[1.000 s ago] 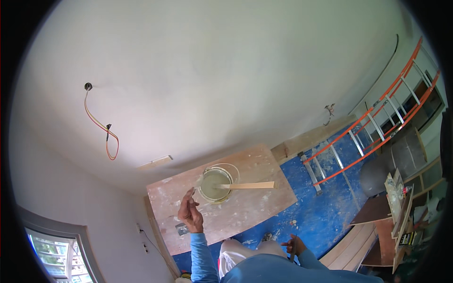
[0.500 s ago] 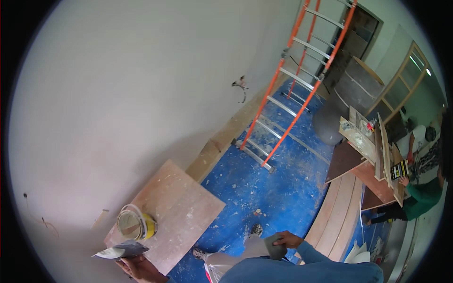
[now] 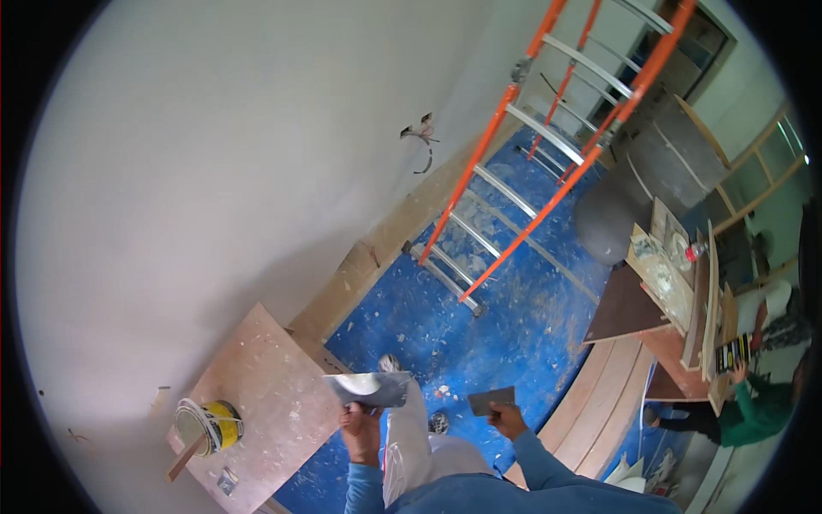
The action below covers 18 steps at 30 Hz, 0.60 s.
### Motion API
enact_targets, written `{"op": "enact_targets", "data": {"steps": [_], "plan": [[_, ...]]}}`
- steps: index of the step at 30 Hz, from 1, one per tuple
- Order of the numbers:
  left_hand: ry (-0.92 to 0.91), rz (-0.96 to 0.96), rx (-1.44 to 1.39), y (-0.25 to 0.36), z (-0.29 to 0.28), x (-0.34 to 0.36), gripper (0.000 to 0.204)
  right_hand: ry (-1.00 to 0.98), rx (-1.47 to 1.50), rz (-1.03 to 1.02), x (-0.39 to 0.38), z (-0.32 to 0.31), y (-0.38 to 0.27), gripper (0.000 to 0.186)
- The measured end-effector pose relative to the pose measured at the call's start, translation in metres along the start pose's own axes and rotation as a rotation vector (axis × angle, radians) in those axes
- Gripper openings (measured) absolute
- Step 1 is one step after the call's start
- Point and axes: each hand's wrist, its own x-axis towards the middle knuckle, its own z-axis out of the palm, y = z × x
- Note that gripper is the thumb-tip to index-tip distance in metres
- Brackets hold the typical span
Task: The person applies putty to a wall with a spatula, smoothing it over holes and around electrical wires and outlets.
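In front of my body, my left hand [image 3: 361,435] is closed on a wide metal putty knife [image 3: 370,388] with a white smear of compound along its blade. To its right, my right hand [image 3: 508,420] grips a smaller grey flat scraper [image 3: 491,400]. The two blades are apart, held at about the same height. A yellow and white bucket [image 3: 224,422] stands on a spattered wooden board [image 3: 287,390] to the left, with a wooden stick [image 3: 185,459] leaning out of it.
An orange ladder [image 3: 492,154] stands ahead on the blue floor covering [image 3: 385,317], close to the pale wall [image 3: 240,188]. Loose wires [image 3: 421,133] hang from the wall. At right are curved wooden planks [image 3: 591,394], a cluttered work stand [image 3: 664,283] and a person in green [image 3: 758,415].
My left hand has brought the putty knife from beside the bucket rightward, in front of my body. My right hand has raised its scraper slightly. The view has shifted, and I stand farther forward.
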Motion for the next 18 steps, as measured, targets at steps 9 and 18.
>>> {"op": "enact_targets", "data": {"steps": [9,18], "plan": [[-0.065,-0.303,0.22,-0.15,0.029,0.189,0.033,-0.405,-1.624,-0.074,0.044,0.11,-0.082,0.041],[-0.133,-0.19,0.306,-0.24,0.008,0.372,0.027,-0.455,-1.597,0.262,0.07,0.184,-0.173,0.05]]}}
